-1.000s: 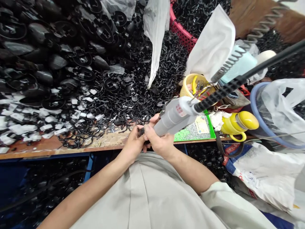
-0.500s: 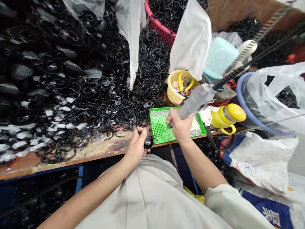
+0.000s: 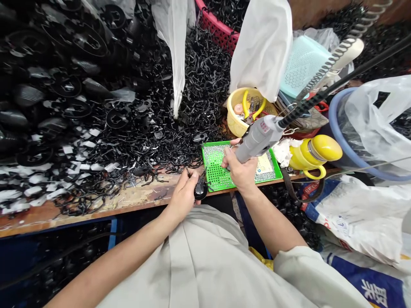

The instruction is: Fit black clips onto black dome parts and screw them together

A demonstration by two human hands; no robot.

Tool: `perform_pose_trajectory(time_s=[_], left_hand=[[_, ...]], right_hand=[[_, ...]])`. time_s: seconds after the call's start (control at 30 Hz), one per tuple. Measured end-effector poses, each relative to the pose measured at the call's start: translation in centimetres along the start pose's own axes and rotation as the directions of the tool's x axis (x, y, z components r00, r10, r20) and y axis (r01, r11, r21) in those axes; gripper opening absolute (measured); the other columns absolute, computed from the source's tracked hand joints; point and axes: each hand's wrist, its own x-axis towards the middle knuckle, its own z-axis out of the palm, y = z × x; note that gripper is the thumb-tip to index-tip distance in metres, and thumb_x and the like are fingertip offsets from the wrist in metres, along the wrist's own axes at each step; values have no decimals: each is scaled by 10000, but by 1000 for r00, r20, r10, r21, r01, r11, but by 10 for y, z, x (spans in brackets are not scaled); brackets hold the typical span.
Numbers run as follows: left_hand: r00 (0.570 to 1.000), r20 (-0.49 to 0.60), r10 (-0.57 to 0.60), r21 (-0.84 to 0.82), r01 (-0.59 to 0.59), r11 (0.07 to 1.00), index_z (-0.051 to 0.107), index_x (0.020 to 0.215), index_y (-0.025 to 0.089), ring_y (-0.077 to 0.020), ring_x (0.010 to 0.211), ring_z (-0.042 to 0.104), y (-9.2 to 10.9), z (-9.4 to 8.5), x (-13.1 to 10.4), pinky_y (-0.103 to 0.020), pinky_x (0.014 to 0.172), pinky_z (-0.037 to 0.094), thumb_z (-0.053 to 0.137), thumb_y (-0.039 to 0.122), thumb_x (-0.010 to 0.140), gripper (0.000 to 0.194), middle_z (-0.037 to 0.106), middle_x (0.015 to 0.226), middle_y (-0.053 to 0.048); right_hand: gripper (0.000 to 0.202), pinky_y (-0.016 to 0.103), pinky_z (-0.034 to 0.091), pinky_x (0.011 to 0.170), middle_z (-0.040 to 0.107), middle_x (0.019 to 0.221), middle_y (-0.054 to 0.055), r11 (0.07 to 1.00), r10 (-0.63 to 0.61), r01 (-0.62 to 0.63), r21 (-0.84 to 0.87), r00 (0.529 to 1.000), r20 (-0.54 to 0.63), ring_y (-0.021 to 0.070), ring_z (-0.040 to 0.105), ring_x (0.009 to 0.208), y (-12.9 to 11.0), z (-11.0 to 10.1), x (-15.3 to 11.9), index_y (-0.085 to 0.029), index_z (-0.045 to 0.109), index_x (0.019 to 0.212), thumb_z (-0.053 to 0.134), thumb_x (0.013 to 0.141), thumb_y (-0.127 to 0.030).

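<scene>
My left hand [image 3: 184, 192] grips a small black plastic part [image 3: 201, 191] at the wooden surface's [image 3: 135, 199] near edge; my right hand [image 3: 239, 169] clenches the grey electric screwdriver [image 3: 258, 137] over the green perforated screw tray [image 3: 215, 167]. No screw driven yet, I judge.

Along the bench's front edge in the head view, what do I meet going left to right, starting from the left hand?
Left hand holding a small black part → green tray → right hand gripping the grey power screwdriver → yellow cup → blue-rimmed tub.
</scene>
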Motion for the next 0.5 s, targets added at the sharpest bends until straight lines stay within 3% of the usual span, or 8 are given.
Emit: perform_pose_trajectory(time_s=[0.3,0.4,0.5], left_hand=[[1000,17,7,23,-8,1000,433,870,241,-68,357,411,1,0,-2,-148,308,302,469,433,876,195,434,562,85],[999,29,17,42,-18,999,425,879,240,-70,365,420,-1,-2,-1,-149,312,316,455,440,885,203,435,570,85],[999,38,24,58,-26,998,426,882,239,-75,373,427,-2,-3,0,-153,313,318,451,443,889,205,429,572,83]], right_hand=[[351,263,470,483,567,550,-90,1000,-17,17,-2,1000,7,104,549,421,4,0,-1,-211,541,1028,706,784,-400],[377,278,488,505,557,557,-89,998,-68,68,-13,997,-21,104,538,436,-5,2,-2,-215,549,1074,706,787,-400],[358,274,482,482,523,559,-93,992,-89,93,85,995,-50,101,516,432,-22,11,-7,-233,544,1085,688,806,-407]])
